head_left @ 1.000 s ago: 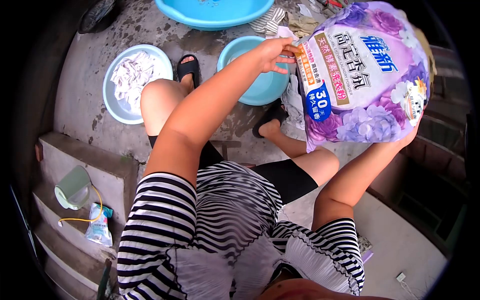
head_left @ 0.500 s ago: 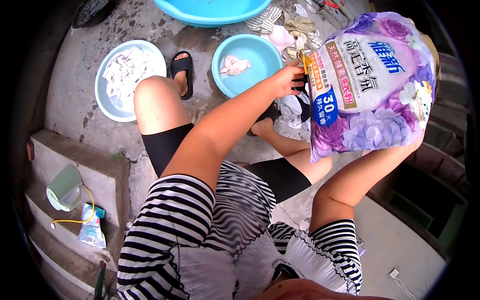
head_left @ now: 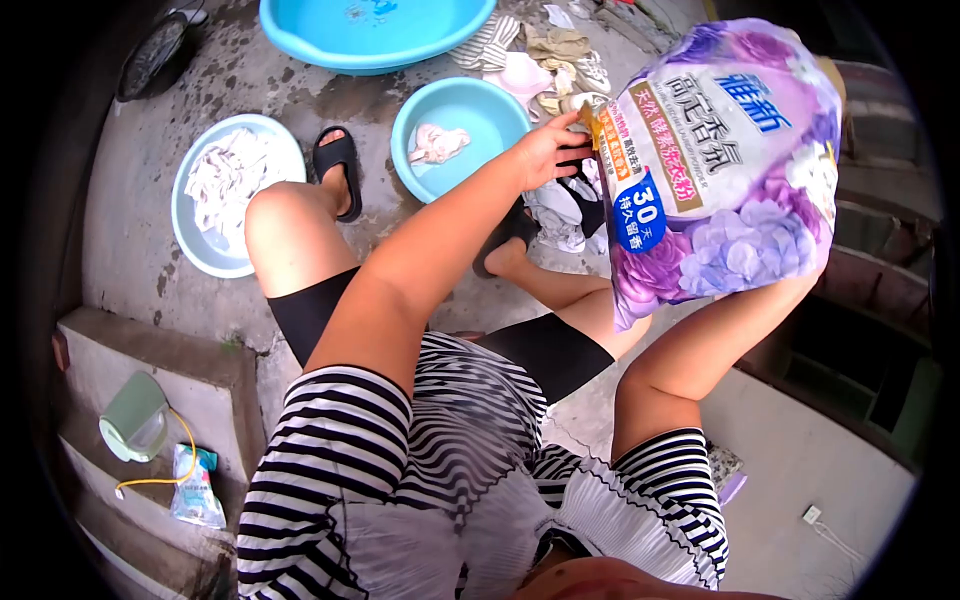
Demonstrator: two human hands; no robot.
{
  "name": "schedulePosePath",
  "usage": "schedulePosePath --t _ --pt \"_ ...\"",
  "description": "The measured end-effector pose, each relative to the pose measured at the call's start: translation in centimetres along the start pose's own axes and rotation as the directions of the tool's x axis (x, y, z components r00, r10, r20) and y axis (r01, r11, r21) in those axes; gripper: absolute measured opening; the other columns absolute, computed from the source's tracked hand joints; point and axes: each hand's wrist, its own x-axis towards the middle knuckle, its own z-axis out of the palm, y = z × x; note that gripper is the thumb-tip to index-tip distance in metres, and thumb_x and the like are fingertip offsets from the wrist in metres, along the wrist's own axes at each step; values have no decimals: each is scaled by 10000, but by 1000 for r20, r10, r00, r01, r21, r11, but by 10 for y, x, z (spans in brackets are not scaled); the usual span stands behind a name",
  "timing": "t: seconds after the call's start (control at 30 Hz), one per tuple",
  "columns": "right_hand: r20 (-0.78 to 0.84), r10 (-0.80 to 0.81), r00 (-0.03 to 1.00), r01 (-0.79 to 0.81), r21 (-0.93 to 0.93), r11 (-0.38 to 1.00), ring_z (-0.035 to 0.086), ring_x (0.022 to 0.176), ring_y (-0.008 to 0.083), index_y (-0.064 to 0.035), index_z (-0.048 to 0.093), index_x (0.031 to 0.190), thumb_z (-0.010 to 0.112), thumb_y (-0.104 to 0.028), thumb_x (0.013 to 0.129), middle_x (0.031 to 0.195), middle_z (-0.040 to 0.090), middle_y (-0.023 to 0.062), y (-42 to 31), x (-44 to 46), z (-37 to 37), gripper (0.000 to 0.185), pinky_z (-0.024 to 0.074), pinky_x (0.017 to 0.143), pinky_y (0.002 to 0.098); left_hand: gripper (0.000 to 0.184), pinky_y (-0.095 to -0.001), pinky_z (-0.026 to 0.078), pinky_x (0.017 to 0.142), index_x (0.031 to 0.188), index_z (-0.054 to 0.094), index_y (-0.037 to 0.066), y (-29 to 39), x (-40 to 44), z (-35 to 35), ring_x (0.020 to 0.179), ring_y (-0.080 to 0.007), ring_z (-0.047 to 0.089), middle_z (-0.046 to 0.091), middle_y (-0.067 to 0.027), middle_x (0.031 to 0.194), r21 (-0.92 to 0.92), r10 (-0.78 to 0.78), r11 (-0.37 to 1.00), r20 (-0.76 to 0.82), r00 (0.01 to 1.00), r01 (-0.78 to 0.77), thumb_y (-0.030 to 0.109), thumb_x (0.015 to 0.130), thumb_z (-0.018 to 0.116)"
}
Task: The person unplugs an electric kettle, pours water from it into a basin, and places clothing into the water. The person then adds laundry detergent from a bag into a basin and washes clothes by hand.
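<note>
A large purple, flower-printed bag of laundry powder point(head_left: 720, 150) is held up in front of me on the right, tilted. At its left edge, my left hand point(head_left: 555, 150) grips the orange corner, thumb in front and the other fingers partly out of sight. My right forearm runs up to the bag's lower right side; the right hand itself is hidden behind the bag, bearing it from there. Left of my left hand sits a light blue basin point(head_left: 405, 135) with a small pale, wet cloth point(head_left: 438, 143) in it.
A pale basin of white laundry point(head_left: 235, 180) stands at left, a big blue tub point(head_left: 300, 42) at the top. Clothes point(head_left: 560, 70) lie on the concrete near the bag. Steps at lower left carry a green plastic container point(head_left: 135, 418) and a small packet point(head_left: 197, 490).
The view has shifted, so basins and steps sit lower or further left. The bag appears slightly further left, with both arms still at it and the left hand still on its corner.
</note>
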Motion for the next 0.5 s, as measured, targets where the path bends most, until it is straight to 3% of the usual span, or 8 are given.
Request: schedulePosePath --t 0.07,0.13,0.17,0.23,0.27,0.3,0.4,0.5 --pt "17 80 997 -80 29 996 502 771 221 17 507 1000 466 -115 820 854 527 115 -5 -1 1 226 425 666 324 808 -429 318 903 1363 185 183 -12 10 5 1104 -236 434 402 -129 1253 309 105 950 -169 980 -48 85 694 627" --pt "17 118 993 -117 -30 993 493 779 225 17 501 1000 460 -110 820 852 518 118 -5 -7 6 224 420 674 326 856 -397 323 914 1365 181 160 -20 10 9 1152 -255 397 350 -153 1300 326 313 908 -105 944 -265 122 670 680" --pt "65 63 996 -50 -182 982 495 709 198 38 496 989 487 -60 787 814 524 115 -2 -12 14 225 413 633 307 908 -362 317 939 1361 185 132 -20 18 1 1194 -252 359 324 -168 1322 434 371 854 -124 920 -286 175 634 727" --pt "-111 -85 990 62 -199 978 519 656 181 62 508 972 484 -57 798 796 551 108 4 -8 20 212 426 588 291 935 -351 311 952 1358 191 123 -11 31 -23 1209 -265 338 313 -170 1330 671 547 587 83 833 -453 191 610 747" --pt "-90 -25 996 12 -140 990 535 653 183 61 514 982 493 -66 803 807 563 108 -4 -5 2 221 440 586 294 948 -346 309 958 1357 194 119 -9 35 -33 1217 -272 328 308 -171 1334 747 597 415 207 775 -519 199 598 757" --pt "-146 -347 926 262 -411 873 572 724 188 42 508 1062 505 -87 811 870 585 126 20 -24 30 282 472 657 315 976 -352 285 980 1358 192 118 1 28 -31 1217 -274 324 304 -164 1338 708 554 496 188 811 -503 223 580 772" --pt "-80 -246 966 200 -374 906 539 941 230 27 439 1172 472 -101 836 1047 544 151 11 -13 6 361 431 834 339 847 -329 311 962 1361 177 103 17 21 -22 1180 -226 380 345 -147 1315 413 288 843 197 937 -345 118 684 685" --pt "-33 -234 972 217 -267 939 536 946 234 25 436 1174 458 -111 843 1052 541 153 14 -8 -1 359 429 839 343 752 -305 369 910 1349 207 86 24 16 -15 1085 -193 468 458 -127 1210 415 228 843 299 927 -342 33 724 620"
